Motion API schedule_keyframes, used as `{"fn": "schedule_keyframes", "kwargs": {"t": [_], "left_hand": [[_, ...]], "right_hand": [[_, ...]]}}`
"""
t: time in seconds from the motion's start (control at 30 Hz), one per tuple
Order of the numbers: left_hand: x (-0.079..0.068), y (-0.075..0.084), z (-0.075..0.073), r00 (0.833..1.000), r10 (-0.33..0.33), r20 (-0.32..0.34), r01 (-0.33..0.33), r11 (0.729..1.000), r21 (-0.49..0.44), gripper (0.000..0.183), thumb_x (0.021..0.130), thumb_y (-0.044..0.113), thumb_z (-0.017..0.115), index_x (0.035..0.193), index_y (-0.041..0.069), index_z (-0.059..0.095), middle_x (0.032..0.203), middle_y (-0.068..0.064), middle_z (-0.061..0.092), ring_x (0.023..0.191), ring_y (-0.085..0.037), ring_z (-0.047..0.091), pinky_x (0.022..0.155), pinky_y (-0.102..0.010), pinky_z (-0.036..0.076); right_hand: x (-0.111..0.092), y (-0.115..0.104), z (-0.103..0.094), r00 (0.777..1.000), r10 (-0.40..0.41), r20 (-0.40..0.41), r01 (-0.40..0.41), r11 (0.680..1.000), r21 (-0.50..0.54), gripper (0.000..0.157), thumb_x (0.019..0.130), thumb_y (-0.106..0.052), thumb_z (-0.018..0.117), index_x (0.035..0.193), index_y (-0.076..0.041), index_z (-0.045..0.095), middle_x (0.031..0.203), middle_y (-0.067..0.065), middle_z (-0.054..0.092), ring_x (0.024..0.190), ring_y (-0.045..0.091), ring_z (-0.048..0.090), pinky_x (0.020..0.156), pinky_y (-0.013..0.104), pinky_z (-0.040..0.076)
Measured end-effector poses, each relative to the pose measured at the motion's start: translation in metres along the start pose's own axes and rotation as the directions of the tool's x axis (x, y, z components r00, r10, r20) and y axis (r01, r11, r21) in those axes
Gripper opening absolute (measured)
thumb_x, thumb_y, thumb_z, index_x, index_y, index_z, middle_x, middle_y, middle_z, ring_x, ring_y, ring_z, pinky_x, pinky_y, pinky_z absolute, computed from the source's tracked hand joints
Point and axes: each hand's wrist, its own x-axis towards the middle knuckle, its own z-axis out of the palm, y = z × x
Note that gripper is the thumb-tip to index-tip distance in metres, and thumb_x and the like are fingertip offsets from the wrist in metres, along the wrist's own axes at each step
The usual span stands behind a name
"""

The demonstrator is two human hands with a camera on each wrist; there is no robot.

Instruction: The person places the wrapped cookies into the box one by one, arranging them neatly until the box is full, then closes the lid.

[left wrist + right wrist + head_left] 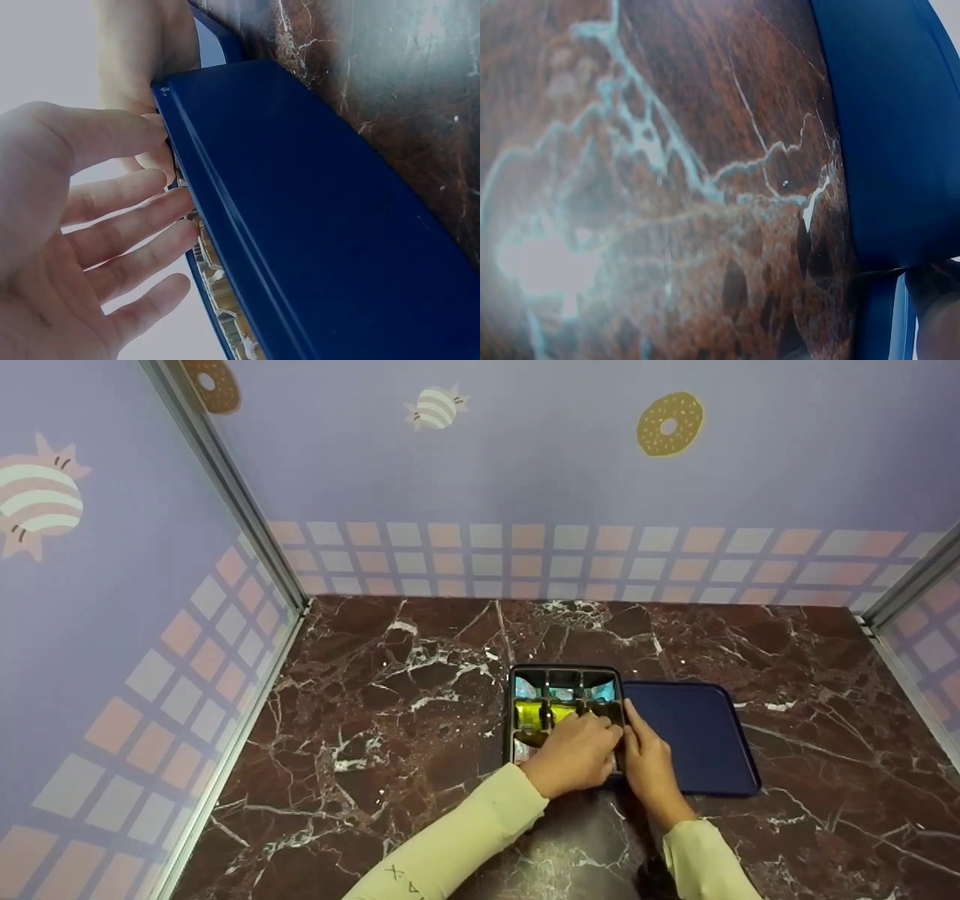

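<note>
A dark blue box [564,668] split into compartments sits before me, small wrapped packets inside. Pale blue packets [561,693] lie in its far row and yellow packets [528,715] in the middle row. My left hand [577,754] reaches over the near right part, covering some compartments. In the left wrist view its fingers [139,240] are spread apart, tips at the box's rim, with no packet showing between them. My right hand [651,761] lies along the box's right wall, fingers fairly straight and touching it. A pinkish packet [523,751] shows near left.
A flat dark blue lid [694,739] lies right of the box, close against it. Both stand on a dark red marbled tabletop [390,712]. Patterned lilac panels [517,480] enclose the back and sides, joined by metal corner posts [232,480].
</note>
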Motion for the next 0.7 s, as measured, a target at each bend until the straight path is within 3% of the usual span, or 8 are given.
{"fn": "schedule_keyframes", "kwargs": {"t": [0.3,0.53,0.7], "left_hand": [[-0.005,-0.006,0.0,0.999,-0.018,-0.033,0.018,1.0,0.0,0.025,0.086,0.032,0.065,0.106,0.017,0.069,0.097,0.003,0.069,0.087,-0.016,0.066,0.07,-0.032,0.052],[-0.014,-0.015,-0.005,0.994,-0.096,-0.056,0.096,0.995,0.006,0.029,0.09,0.036,0.063,0.111,0.017,0.064,0.106,0.002,0.067,0.094,-0.016,0.064,0.079,-0.034,0.052],[-0.02,-0.024,-0.007,0.981,-0.173,-0.086,0.173,0.985,-0.014,0.033,0.092,0.036,0.059,0.118,0.016,0.061,0.118,0.0,0.064,0.107,-0.018,0.061,0.087,-0.038,0.051]], "right_hand": [[0.002,0.001,0.0,1.0,0.007,0.004,-0.007,1.0,-0.001,0.047,0.101,-0.011,0.044,0.148,-0.015,0.04,0.143,0.019,0.049,0.106,0.029,0.056,0.093,0.045,0.043],[0.001,0.001,-0.005,1.0,-0.01,0.026,0.009,0.999,0.034,0.046,0.101,-0.011,0.045,0.147,-0.011,0.041,0.144,0.02,0.046,0.131,0.036,0.048,0.108,0.051,0.038],[-0.001,0.001,-0.012,0.994,0.037,0.102,-0.042,0.998,0.047,0.049,0.103,-0.025,0.044,0.15,-0.014,0.036,0.151,0.017,0.039,0.139,0.037,0.039,0.113,0.052,0.031]]}}
